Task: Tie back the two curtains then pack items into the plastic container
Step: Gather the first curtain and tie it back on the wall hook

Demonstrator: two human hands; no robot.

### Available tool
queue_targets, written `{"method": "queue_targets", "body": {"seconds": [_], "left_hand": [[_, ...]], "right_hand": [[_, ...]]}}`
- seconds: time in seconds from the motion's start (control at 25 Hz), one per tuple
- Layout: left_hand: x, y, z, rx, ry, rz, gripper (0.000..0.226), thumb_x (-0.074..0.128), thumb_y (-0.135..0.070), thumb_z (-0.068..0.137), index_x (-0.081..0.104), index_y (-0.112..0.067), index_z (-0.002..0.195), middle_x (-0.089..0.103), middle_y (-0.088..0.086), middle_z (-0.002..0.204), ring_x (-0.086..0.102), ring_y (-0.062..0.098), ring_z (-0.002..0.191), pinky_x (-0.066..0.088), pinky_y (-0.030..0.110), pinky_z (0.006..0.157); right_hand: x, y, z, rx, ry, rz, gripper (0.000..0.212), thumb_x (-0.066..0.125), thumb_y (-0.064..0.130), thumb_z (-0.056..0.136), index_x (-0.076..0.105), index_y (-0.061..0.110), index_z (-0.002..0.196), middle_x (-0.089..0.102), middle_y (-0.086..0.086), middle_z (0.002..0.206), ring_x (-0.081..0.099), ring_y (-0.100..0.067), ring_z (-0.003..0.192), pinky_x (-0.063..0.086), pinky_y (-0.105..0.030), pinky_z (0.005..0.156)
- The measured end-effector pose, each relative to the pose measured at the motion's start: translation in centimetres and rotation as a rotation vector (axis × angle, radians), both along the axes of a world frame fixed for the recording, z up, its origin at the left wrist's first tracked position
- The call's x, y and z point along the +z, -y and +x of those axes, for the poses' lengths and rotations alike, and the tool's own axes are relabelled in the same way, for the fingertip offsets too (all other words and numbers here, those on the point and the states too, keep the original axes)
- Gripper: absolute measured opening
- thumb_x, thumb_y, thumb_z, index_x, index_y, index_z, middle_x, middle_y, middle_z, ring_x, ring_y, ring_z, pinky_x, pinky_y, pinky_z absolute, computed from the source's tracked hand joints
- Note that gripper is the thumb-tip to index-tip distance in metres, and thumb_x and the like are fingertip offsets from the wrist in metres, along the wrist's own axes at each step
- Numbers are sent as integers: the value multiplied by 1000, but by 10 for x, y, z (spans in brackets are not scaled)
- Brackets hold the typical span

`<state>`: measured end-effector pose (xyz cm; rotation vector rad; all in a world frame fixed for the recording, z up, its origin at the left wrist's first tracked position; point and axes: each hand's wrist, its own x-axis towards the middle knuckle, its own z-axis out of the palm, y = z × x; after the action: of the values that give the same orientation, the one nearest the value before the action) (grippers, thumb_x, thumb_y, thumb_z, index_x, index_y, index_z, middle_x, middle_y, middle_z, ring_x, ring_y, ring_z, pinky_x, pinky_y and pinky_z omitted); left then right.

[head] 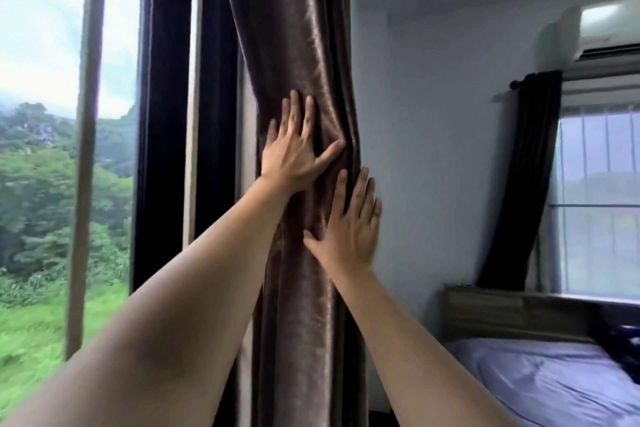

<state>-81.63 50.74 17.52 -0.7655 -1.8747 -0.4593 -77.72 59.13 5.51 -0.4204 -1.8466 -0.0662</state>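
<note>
1. Under both palms, the brown curtain (pixel 294 45) hung gathered into one thick, shiny bunch, running above and below my fingers.
2. Higher up, my left hand (pixel 294 152) lay flat on the bunch. Its fingers (pixel 293 111) were straight and spread, the thumb angled right into a fold; it gripped nothing.
3. Lower and just right of it, my right hand (pixel 351 229) was also flat on the cloth. Its fingers (pixel 360 187) were straight and pointing up, tips at the bunch's right edge, nothing held.
4. Between left thumb and right fingertips, the bunch pinched to its narrowest; I couldn't tell whether a tie went round it.
5. Left of the left hand stood a dark window frame (pixel 162 149), with green trees (pixel 41 184) outside.
6. Far right of the right hand, a second curtain (pixel 530 166), dark, hung slanted beside another window (pixel 602 201), well apart from my hands.
7. Below that curtain was a bed (pixel 554 385) with a lilac sheet and a wooden headboard (pixel 502 308); an air conditioner (pixel 609 31) was mounted above.
</note>
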Motion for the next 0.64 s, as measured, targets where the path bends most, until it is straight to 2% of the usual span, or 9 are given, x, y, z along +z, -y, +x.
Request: {"method": "queue_targets", "body": {"seconds": [0.16, 0.24, 0.48, 0.64], "left_hand": [[4, -34, -32, -27, 7, 9, 91, 28, -70, 86, -11, -17, 148, -18, 8, 157, -16, 21, 145, 0, 43, 117], [6, -48, -48, -44, -1, 18, 91, 28, -70, 86, -12, -16, 148, -19, 8, 157, -16, 21, 145, -1, 42, 117], [6, -93, -103, -27, 22, -29, 92, 27, -70, 86, -16, -15, 147, -22, 10, 156, -17, 22, 144, -3, 42, 116], [11, -130, -139, 16, 68, -48, 91, 27, -69, 86, -17, -17, 146, -23, 9, 155, -17, 22, 144, -1, 43, 117]], "right_hand": [[3, -34, -28, 78, 50, -69, 127, 67, 64, 67, -26, 23, 142, -12, -25, 154, -4, -40, 144, 1, -44, 116], [6, -48, -41, 118, 57, -104, 124, 64, 65, 70, -34, 27, 137, -16, -27, 153, -7, -40, 144, -2, -44, 116], [2, -96, -95, 202, 13, -117, 120, 64, 62, 72, -30, 30, 138, -12, -30, 152, -5, -41, 144, -3, -43, 115], [5, -140, -142, 220, 10, -102, 120, 65, 63, 70, -25, 32, 142, -7, -30, 153, 0, -41, 144, 1, -45, 116]]}}
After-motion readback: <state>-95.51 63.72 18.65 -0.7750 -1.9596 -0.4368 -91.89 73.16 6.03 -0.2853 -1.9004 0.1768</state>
